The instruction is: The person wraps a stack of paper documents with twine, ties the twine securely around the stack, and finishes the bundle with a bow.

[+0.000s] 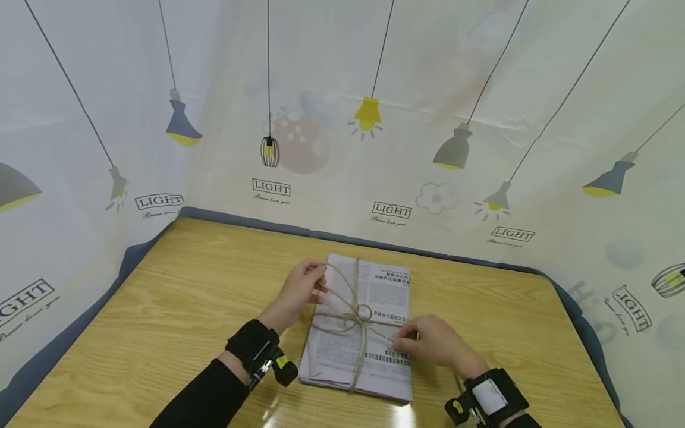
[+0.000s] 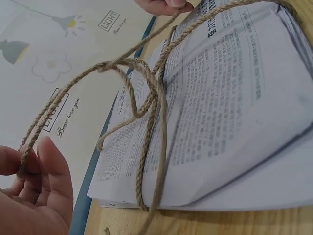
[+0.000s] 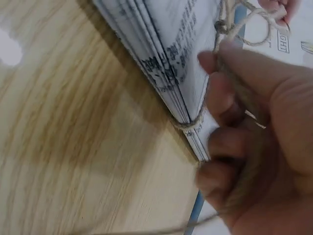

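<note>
The twine [image 1: 357, 315] is rough, fibrous jute. It binds matt printed newspaper [image 1: 382, 285]. The table [image 1: 176, 297] is glossy wood-grain laminate

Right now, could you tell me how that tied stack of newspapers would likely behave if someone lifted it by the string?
The newspapers look thin and floppy, so the edges would probably droop. The string crosses both ways, so the sheets should stay together. The knot looks loose while both hands pull the ends, so it might slip.
</note>
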The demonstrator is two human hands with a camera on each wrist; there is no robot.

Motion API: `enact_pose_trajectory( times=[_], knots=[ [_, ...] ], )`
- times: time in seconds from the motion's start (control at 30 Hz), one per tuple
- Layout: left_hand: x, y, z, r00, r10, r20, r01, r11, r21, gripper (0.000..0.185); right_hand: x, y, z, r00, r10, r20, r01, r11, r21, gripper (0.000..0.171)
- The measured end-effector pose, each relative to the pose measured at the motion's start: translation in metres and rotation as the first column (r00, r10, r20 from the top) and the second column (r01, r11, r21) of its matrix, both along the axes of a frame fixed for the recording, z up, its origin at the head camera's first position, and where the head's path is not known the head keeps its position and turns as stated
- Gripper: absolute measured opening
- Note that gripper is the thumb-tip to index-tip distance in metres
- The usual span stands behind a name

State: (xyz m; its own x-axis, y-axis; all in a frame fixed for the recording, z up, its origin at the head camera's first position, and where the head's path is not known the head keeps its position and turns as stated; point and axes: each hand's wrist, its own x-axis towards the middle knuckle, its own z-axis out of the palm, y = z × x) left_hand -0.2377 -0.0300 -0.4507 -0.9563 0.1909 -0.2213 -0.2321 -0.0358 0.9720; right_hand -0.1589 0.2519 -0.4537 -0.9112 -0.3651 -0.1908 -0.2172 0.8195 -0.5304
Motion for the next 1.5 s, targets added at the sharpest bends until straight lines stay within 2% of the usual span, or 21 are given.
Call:
enact_pose_trajectory(
  times=[0.13,0.33,0.4,0.47,0.57,0.67,0.77,0.83,0.93,1.13,1.2,1.33,1.5],
  knots=[
    [-0.001,-0.004,-0.001,1.000,-0.006,0.000,0.006,0.998,0.057,0.019,-0.001,0.003,-0.002,1.000,-0.020,-0.007,0.020,1.000,-0.004,0.011],
    [0.000,-0.011,0.004,0.994,-0.108,0.011,0.103,0.971,0.217,0.010,0.000,0.000,-0.003,0.991,-0.117,-0.065,0.118,0.993,0.000,0.007],
    [0.001,-0.014,0.006,0.989,-0.146,-0.004,0.143,0.962,0.235,0.009,0.001,-0.002,-0.002,0.985,-0.148,-0.092,0.149,0.989,0.005,0.006],
    [0.003,-0.016,0.008,0.980,-0.197,-0.042,0.201,0.962,0.183,0.008,0.002,-0.006,-0.001,0.979,-0.172,-0.105,0.172,0.985,-0.007,0.006],
    [0.004,-0.018,0.009,0.950,-0.290,-0.112,0.294,0.956,0.020,0.016,0.003,-0.013,-0.001,0.974,-0.191,-0.118,0.190,0.982,-0.023,0.004],
    [0.007,-0.018,0.011,0.912,-0.374,-0.170,0.348,0.923,-0.162,0.027,0.005,-0.021,-0.001,0.972,-0.202,-0.122,0.198,0.979,-0.039,0.006],
    [0.008,-0.018,0.013,0.885,-0.422,-0.198,0.365,0.892,-0.267,0.030,0.005,-0.026,-0.002,0.972,-0.196,-0.132,0.192,0.980,-0.047,0.011],
    [0.009,-0.018,0.015,0.873,-0.438,-0.213,0.364,0.878,-0.312,0.029,0.005,-0.028,-0.004,0.969,-0.193,-0.154,0.190,0.981,-0.036,0.012],
    [0.009,-0.017,0.017,0.853,-0.452,-0.261,0.337,0.859,-0.386,0.024,0.004,-0.030,-0.007,0.966,-0.180,-0.187,0.179,0.984,-0.017,0.005],
    [0.008,-0.013,0.019,0.783,-0.476,-0.400,0.216,0.811,-0.543,0.016,0.005,-0.036,-0.010,0.964,-0.140,-0.228,0.136,0.990,-0.030,0.002],
    [0.008,-0.012,0.019,0.780,-0.476,-0.407,0.194,0.801,-0.566,0.016,0.005,-0.040,-0.010,0.960,-0.150,-0.237,0.144,0.989,-0.044,0.007],
    [0.009,-0.011,0.019,0.792,-0.462,-0.400,0.155,0.785,-0.600,0.017,0.007,-0.049,-0.013,0.941,-0.198,-0.274,0.188,0.980,-0.062,0.013],
    [0.008,-0.009,0.019,0.806,-0.427,-0.410,0.085,0.769,-0.634,0.022,0.008,-0.060,-0.017,0.904,-0.234,-0.358,0.223,0.972,-0.073,0.016]
  ],
)
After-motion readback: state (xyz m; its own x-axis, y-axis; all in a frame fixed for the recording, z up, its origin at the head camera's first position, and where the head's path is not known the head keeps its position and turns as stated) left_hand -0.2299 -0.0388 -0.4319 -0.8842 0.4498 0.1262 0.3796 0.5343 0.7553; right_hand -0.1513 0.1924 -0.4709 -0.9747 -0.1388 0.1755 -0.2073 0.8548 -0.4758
